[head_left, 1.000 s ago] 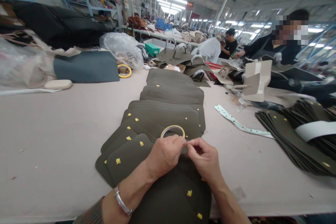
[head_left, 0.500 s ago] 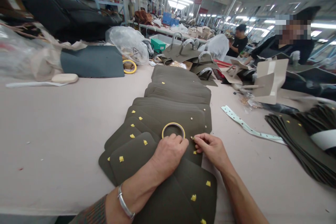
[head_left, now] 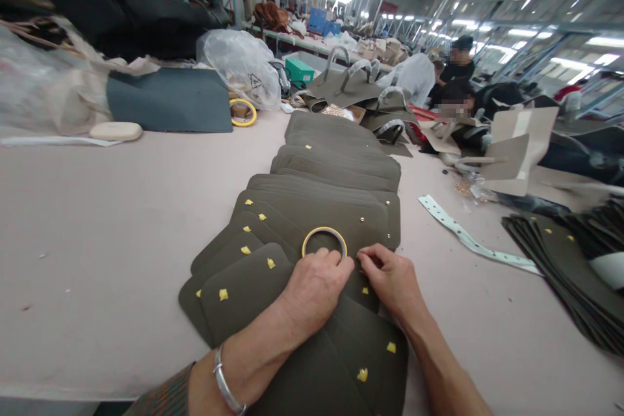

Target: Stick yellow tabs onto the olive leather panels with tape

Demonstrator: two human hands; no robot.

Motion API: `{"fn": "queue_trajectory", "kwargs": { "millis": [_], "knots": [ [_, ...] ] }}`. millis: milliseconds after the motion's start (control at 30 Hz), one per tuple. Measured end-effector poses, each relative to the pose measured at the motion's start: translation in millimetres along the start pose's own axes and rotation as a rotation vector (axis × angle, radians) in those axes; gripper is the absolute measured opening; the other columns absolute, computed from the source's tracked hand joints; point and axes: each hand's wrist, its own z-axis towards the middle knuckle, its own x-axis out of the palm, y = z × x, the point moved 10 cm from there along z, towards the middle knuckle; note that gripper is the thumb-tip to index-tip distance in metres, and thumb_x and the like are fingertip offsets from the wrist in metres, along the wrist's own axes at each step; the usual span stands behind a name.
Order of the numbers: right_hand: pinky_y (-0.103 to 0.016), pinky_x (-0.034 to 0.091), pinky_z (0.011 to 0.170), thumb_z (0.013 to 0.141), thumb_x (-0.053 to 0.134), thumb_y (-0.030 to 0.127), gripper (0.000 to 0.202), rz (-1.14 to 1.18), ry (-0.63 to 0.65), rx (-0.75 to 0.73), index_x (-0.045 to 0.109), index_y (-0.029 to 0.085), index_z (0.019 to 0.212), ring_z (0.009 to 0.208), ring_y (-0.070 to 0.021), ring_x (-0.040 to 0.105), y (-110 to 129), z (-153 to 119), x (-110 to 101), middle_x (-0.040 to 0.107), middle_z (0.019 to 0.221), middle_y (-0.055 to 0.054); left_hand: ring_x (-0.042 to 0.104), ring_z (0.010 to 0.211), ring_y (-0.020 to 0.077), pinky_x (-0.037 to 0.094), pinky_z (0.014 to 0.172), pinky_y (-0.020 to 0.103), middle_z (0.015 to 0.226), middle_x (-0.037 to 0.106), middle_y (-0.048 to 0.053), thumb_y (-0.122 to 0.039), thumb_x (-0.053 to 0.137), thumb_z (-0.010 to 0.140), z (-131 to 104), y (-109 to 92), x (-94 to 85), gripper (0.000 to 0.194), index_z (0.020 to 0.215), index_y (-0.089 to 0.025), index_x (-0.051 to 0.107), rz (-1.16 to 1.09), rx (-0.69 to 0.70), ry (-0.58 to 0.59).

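My left hand [head_left: 319,289] is closed on a thin roll of yellow tape [head_left: 324,231], held upright over the dark olive panels [head_left: 316,208]. Just right of it, my right hand [head_left: 392,276] makes a pinch above the same panels; whatever lies between thumb and finger is hidden. The panels overlap in a long fanned row. Small yellow tape pieces [head_left: 223,294] stick to several of them, and a few small metal studs [head_left: 362,220] show near the right edges.
A pale green dotted strip [head_left: 453,231] lies on the table [head_left: 97,240] at right, near a stack of olive panels [head_left: 565,273]. Behind are a plastic bag [head_left: 244,68], a second yellow tape roll [head_left: 244,112] and bag parts with handles [head_left: 346,81]. People [head_left: 455,88] are beyond.
My right fingers have closed lower over the panel, covering the small shiny piece seen at their tips before. The view has shifted slightly; the person at right has bent down.
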Motion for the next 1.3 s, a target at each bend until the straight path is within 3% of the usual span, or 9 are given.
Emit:
{"fn": "queue_trajectory", "kwargs": {
  "millis": [167, 267, 367, 500, 567, 800, 933, 1067, 1300],
  "knots": [
    [-0.030, 0.052, 0.060, 0.080, 0.058, 0.032, 0.016, 0.016, -0.054, 0.085, 0.065, 0.021, 0.089, 0.059, -0.0194, 0.068, -12, -1, -1, 0.071, 0.066, -0.001, 0.056, 0.082, 0.0222, 0.052, 0.067, 0.033, 0.086, 0.060, 0.002, -0.012, 0.048, 0.091, 0, 2, -0.7, 0.010, 0.089, -0.020, 0.055, -0.003, -0.011, 0.000],
    [-0.030, 0.053, 0.054, 0.083, 0.057, 0.037, 0.028, 0.190, -0.039, 0.183, 0.057, 0.019, 0.105, 0.059, -0.0198, 0.068, -27, -8, -1, 0.070, 0.069, -0.002, 0.056, 0.082, 0.0222, 0.052, 0.067, 0.033, 0.086, 0.060, 0.002, -0.013, 0.048, 0.091, -1, 2, -1.6, 0.010, 0.089, -0.020, 0.055, -0.010, -0.012, -0.006],
    [-0.028, 0.055, 0.055, 0.088, 0.053, 0.041, 0.023, 0.265, -0.017, 0.159, 0.060, 0.020, 0.095, 0.065, -0.0195, 0.070, -26, -15, -2, 0.071, 0.076, -0.004, 0.056, 0.082, 0.0222, 0.052, 0.068, 0.033, 0.086, 0.059, 0.003, -0.014, 0.048, 0.092, -1, 1, -2.1, 0.010, 0.089, -0.020, 0.055, -0.014, -0.013, -0.003],
    [-0.032, 0.054, 0.070, 0.088, 0.053, 0.032, 0.019, -0.028, -0.096, -0.104, 0.068, 0.021, 0.085, 0.072, -0.0200, 0.069, 2, -19, -10, 0.073, 0.082, -0.006, 0.056, 0.083, 0.0219, 0.052, 0.070, 0.034, 0.087, 0.059, 0.003, -0.013, 0.044, 0.093, -2, 1, -2.7, 0.013, 0.091, -0.019, 0.055, -0.017, -0.007, -0.004],
    [-0.032, 0.052, 0.072, 0.088, 0.050, 0.029, 0.021, -0.130, -0.118, -0.165, 0.069, 0.020, 0.085, 0.074, -0.0207, 0.069, 11, -16, -7, 0.074, 0.084, -0.007, 0.055, 0.083, 0.0210, 0.051, 0.071, 0.033, 0.089, 0.059, 0.003, -0.013, 0.042, 0.094, -2, 2, -3.5, 0.014, 0.093, -0.019, 0.055, -0.025, -0.004, -0.016],
    [-0.029, 0.046, 0.065, 0.084, 0.053, 0.030, 0.021, -0.144, -0.074, -0.018, 0.070, 0.020, 0.077, 0.065, -0.0187, 0.065, 0, 0, 1, 0.071, 0.072, -0.004, 0.052, 0.089, 0.0232, 0.046, 0.079, 0.038, 0.089, 0.059, 0.004, -0.016, 0.040, 0.095, 1, 6, -13.3, 0.016, 0.090, -0.019, 0.055, 0.024, 0.011, -0.106],
    [-0.027, 0.044, 0.062, 0.083, 0.055, 0.030, 0.019, -0.110, 0.026, 0.039, 0.069, 0.021, 0.074, 0.063, -0.0172, 0.064, -4, -2, 3, 0.071, 0.069, -0.001, 0.054, 0.084, 0.0222, 0.044, 0.084, 0.041, 0.085, 0.059, 0.005, -0.014, 0.041, 0.093, 2, 5, -15.0, 0.015, 0.089, -0.018, 0.055, 0.021, 0.046, -0.100],
    [-0.026, 0.042, 0.059, 0.080, 0.057, 0.028, 0.017, -0.095, 0.176, 0.075, 0.070, 0.022, 0.072, 0.062, -0.0161, 0.063, -5, -11, 7, 0.069, 0.065, 0.001, 0.057, 0.079, 0.0203, 0.047, 0.077, 0.037, 0.086, 0.059, 0.004, -0.013, 0.038, 0.094, 0, 6, -15.1, 0.015, 0.093, -0.017, 0.052, -0.051, 0.054, -0.051],
    [-0.022, 0.036, 0.048, 0.078, 0.057, 0.023, 0.017, -0.019, 0.446, 0.065, 0.070, 0.021, 0.067, 0.055, -0.0143, 0.059, 1, -33, 17, 0.066, 0.058, 0.002, 0.061, 0.083, 0.0175, 0.050, 0.077, 0.030, 0.087, 0.060, 0.003, -0.018, 0.037, 0.097, -3, 8, -27.2, 0.015, 0.093, -0.017, 0.051, -0.224, 0.110, -0.149]
  ]
}}
